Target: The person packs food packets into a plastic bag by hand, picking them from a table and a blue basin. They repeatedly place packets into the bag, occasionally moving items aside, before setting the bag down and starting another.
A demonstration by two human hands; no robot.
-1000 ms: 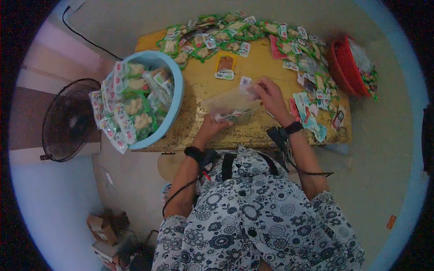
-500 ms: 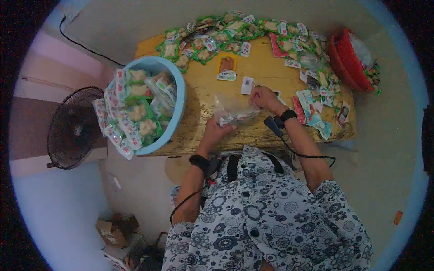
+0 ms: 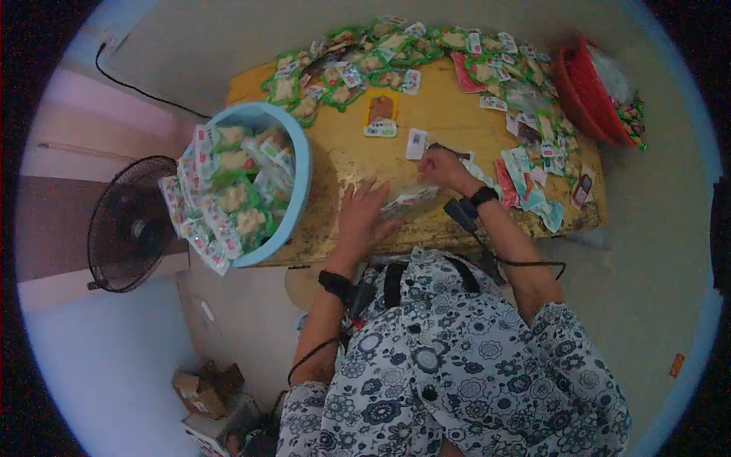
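My left hand (image 3: 364, 212) lies spread near the front edge of the yellow table (image 3: 335, 160), its fingertips at the left end of a clear plastic bag (image 3: 410, 201). My right hand (image 3: 444, 169) is closed in a pinch on the bag's upper right end. Print shows on the bag. Just behind my right hand are a white card with a barcode (image 3: 416, 144) and a dark packet (image 3: 451, 151). Farther back lies a yellow-edged packet (image 3: 381, 116) with brown content.
A blue tub (image 3: 302, 183) full of green-edged packets stands at the left, beside a black fan (image 3: 129, 225). Several packets (image 3: 392, 49) line the table's back and right sides. A red basket (image 3: 590, 95) is at the right, cardboard boxes (image 3: 209, 390) at lower left.
My left hand has let go of the bag's left end and opened, moving slightly up. The bag now lies lower and flatter. My right hand stays almost in place.
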